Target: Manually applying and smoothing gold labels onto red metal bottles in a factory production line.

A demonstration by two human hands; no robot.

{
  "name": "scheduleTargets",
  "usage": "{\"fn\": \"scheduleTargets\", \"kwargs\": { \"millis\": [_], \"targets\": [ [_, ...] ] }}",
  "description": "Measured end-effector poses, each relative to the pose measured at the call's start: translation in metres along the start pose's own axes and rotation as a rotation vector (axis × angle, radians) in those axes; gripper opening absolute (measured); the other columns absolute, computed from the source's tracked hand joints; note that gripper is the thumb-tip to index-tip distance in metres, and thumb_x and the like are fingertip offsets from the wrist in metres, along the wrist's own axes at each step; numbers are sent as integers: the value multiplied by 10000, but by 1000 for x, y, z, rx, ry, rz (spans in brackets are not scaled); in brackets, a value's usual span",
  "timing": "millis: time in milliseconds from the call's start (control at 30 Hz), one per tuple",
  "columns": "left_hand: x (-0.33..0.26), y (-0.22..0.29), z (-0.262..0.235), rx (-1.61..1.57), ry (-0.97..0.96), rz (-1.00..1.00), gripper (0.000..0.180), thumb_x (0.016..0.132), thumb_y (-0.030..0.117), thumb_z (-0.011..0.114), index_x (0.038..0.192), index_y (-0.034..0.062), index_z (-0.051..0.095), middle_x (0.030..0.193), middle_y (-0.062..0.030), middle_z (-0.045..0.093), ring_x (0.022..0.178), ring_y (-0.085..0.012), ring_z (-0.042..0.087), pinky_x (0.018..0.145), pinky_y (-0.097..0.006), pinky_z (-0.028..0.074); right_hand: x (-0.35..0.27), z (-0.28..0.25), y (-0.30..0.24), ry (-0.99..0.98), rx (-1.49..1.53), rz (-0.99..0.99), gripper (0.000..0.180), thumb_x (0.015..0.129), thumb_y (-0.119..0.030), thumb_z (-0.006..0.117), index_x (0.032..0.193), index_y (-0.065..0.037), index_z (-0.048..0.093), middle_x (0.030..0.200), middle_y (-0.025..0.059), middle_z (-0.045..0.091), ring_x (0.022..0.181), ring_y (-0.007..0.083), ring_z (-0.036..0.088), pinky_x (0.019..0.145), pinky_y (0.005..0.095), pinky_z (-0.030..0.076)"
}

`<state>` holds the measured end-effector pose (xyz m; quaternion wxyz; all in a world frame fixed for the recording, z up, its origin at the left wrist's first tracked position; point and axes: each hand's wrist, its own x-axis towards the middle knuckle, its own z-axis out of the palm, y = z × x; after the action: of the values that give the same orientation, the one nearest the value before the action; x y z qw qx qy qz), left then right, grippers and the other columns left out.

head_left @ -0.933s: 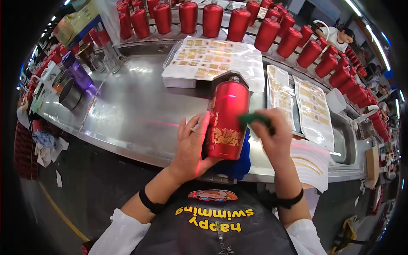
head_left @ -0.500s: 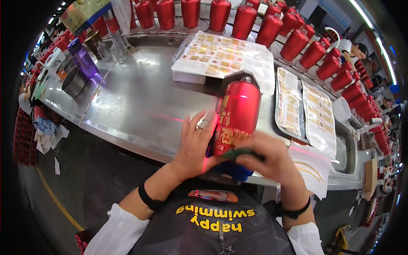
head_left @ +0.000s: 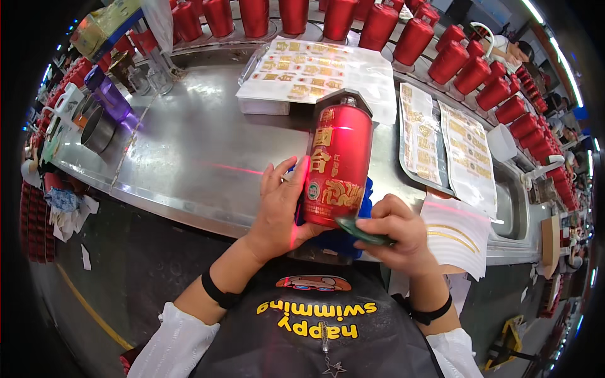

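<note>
A red bottle (head_left: 343, 151) with gold lettering and a gold pattern lies in front of me, its neck pointing away into a dark angular holder (head_left: 363, 101). My left hand (head_left: 277, 205) grips its left side, fingers along the body and thumb by the base. In my right hand (head_left: 397, 233) is a flat, dark green scraper (head_left: 365, 233), pinched between thumb and fingers. The scraper's tip is at the lower right edge of the bottle, near the base. Something blue (head_left: 340, 241) shows under the bottle; its shape is mostly hidden. A red laser line crosses my left hand.
Sheets of gold decals (head_left: 309, 69) lie beyond the bottle. To the right are a tray of decals (head_left: 419, 135), a white paper with gold strips (head_left: 454, 236) and a sink (head_left: 509, 201). Red bottles (head_left: 340, 19) line the back. A purple bottle (head_left: 110, 94) and metal pot (head_left: 97, 129) stand left.
The bottle has rolled, bringing more gold lettering and a round green mark into sight. My right hand with the scraper has moved off the bottle's face to its lower right. The view has shifted slightly.
</note>
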<state>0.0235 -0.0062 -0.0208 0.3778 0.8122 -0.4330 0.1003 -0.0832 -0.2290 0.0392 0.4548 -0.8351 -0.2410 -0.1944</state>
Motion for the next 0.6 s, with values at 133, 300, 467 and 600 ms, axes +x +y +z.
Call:
{"fn": "scheduleTargets", "kwargs": {
  "millis": [133,300,467,600],
  "targets": [
    [-1,0,1,-6,5,9,1072,755,588,754,1489,-55,308,1378,-203,529,1354,-402,394,1133,-620,201,-9,3,10,239,-199,157,357,666,-17,847,992,-67,710,856,61,562,760,221,552,657,321,443],
    [1,0,2,-44,25,16,1067,755,567,766,1487,-57,304,1390,-200,522,1348,-406,402,1132,-612,212,-18,16,17,136,-272,-83,445,614,-50,865,1025,-81,697,850,43,543,749,227,528,663,341,434],
    [1,-1,3,-77,3,15,1074,750,556,776,1489,-58,296,1412,-206,498,1346,-408,404,1126,-611,225,-29,20,19,97,-284,-40,475,571,-25,843,1020,-84,699,864,53,556,740,236,528,670,349,421],
    [0,-2,5,-91,7,13,1077,745,549,782,1491,-54,293,1411,-207,497,1346,-406,404,1126,-608,228,-31,21,12,116,-284,-68,465,569,-31,846,1009,-85,705,870,56,563,749,238,537,679,347,427]
  ]
}}
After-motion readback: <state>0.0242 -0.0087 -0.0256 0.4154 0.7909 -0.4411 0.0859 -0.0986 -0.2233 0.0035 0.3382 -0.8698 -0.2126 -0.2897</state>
